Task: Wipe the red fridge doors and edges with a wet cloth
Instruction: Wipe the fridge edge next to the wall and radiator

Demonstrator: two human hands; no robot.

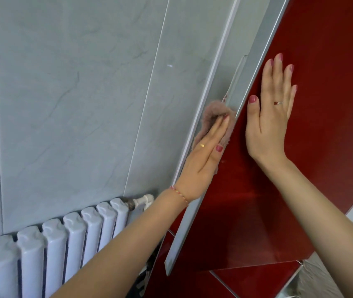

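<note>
**Wiping the fridge door's silver side edge**

Your left hand [205, 155] lies near the centre of the view with its fingers straight and together, pressing a pinkish-brown cloth [211, 117] flat against the silver edge strip [184, 229] of the red fridge door [313, 147]. The fingers are not curled round the cloth; it is pinned between your palm and the strip, and its folds show past your fingertips at 12 o'clock and beside your thumb at 3 o'clock. Whether the cloth is wet cannot be told.

Your right hand [272, 112], at 3 o'clock from the left, rests flat and open on the glossy red face, fingers spread, holding nothing. It seems to steady the door.

A second red door panel [255, 280] sits at 6 o'clock. A white radiator [48, 244] stands at 8 o'clock, before a grey tiled wall [63, 93].

Judging progress: you appear to be partway along this side edge, with strip remaining above and below the cloth. The red face shows no clear streaks, so whether it is already wiped cannot be told, nor the lower panel
</note>
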